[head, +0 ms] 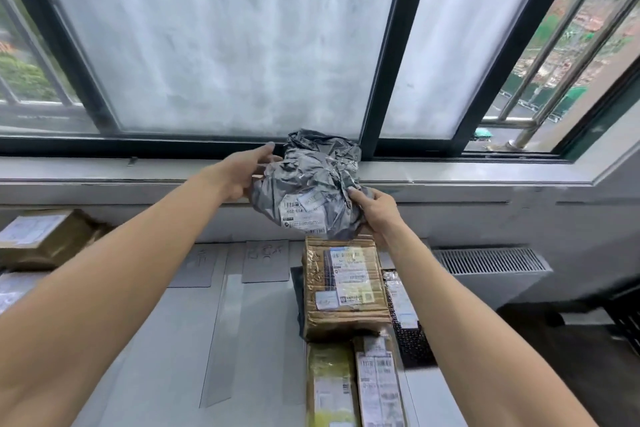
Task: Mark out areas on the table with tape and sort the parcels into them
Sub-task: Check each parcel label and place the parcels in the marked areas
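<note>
I hold a crumpled grey plastic parcel (308, 187) with a white shipping label in the air, above the far edge of the white table (156, 340). My left hand (242, 173) supports its left side with the fingers spread. My right hand (374, 210) pinches its lower right corner. A strip of clear tape (223, 333) runs along the table toward me. Two paper labels (265, 262) lie at its far end. Just right of the tape lies a brown cardboard parcel (343, 288), directly below the grey one.
Two long narrow parcels (356, 388) lie nearer to me on the right. A black-patterned packet (405, 319) lies by the table's right edge. Brown boxes (38, 236) sit at the far left. A window sill (450, 177) runs behind, and a wall vent (491, 260) is to the right.
</note>
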